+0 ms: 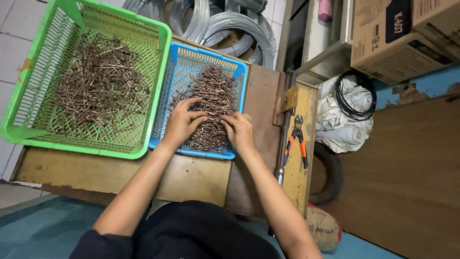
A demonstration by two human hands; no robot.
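We saw the left hand (183,122) and right hand (238,132) both resting on the heap of bent wire pieces (211,103) in the blue basket (239,76), fingers curled into it (grasp unclear). A green basket (160,52) sat beside it.

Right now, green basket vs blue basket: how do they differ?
The green basket is larger and stands left; the blue basket is smaller, to its right. Wire pieces in the green basket lie loosely spread; those in the blue basket are heaped densely. The left hand and right hand rest on the blue basket's heap; none touches the green basket. Both are plastic lattice baskets holding coppery wire pieces.
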